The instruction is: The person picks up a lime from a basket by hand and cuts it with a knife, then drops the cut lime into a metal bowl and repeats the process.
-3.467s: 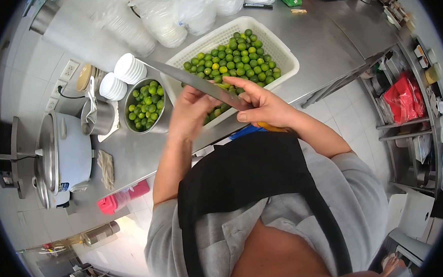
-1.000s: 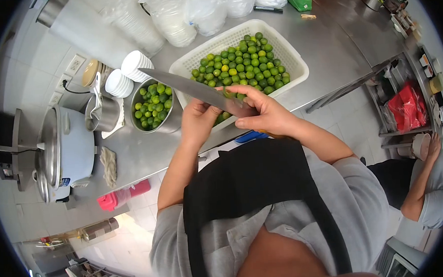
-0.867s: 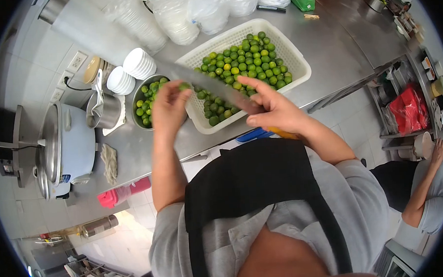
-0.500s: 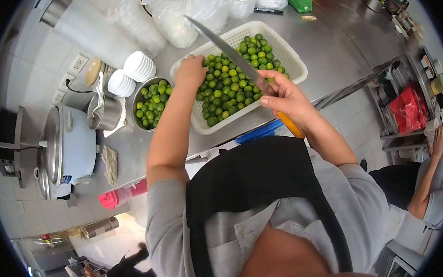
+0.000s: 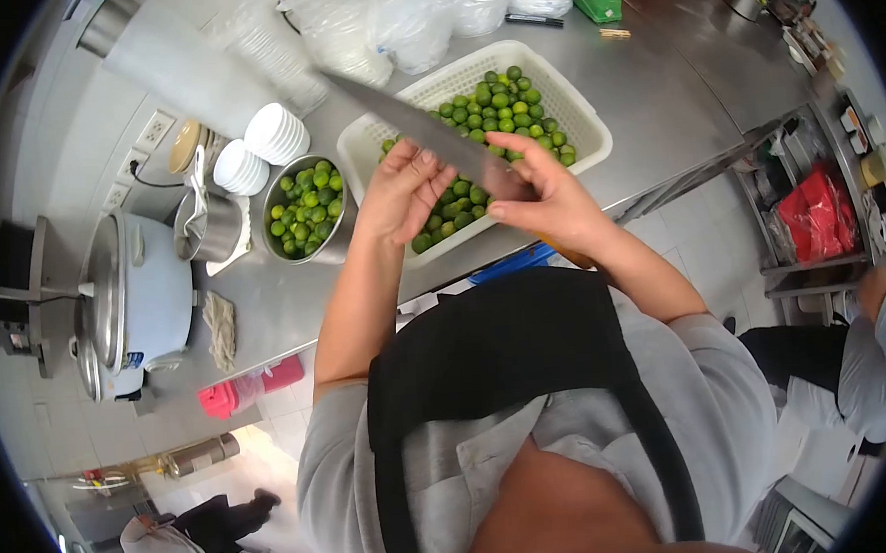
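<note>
Limes [image 5: 510,98], small, round and mostly green, fill much of a white perforated plastic basket [image 5: 585,134] on the brushed steel counter [image 5: 660,115]. Over the basket, the right hand [image 5: 549,199] has its fingers closed around the base of a long steel knife with an orange handle [image 5: 420,125], index finger and thumb on opposite sides of the blade. The blade slants up to the left, its tip beyond the basket's left corner. The left hand [image 5: 403,190] is just beside the blade at the basket's near left side, fingers loosely curled and partly open; the blade partly hides the fingertips, so whether they hold a lime cannot be told. Left of the basket, a round steel pot [image 5: 345,244] holds more limes. White stacked bowls [image 5: 277,133] stand behind the pot, near a folded beige cloth [image 5: 218,331].
</note>
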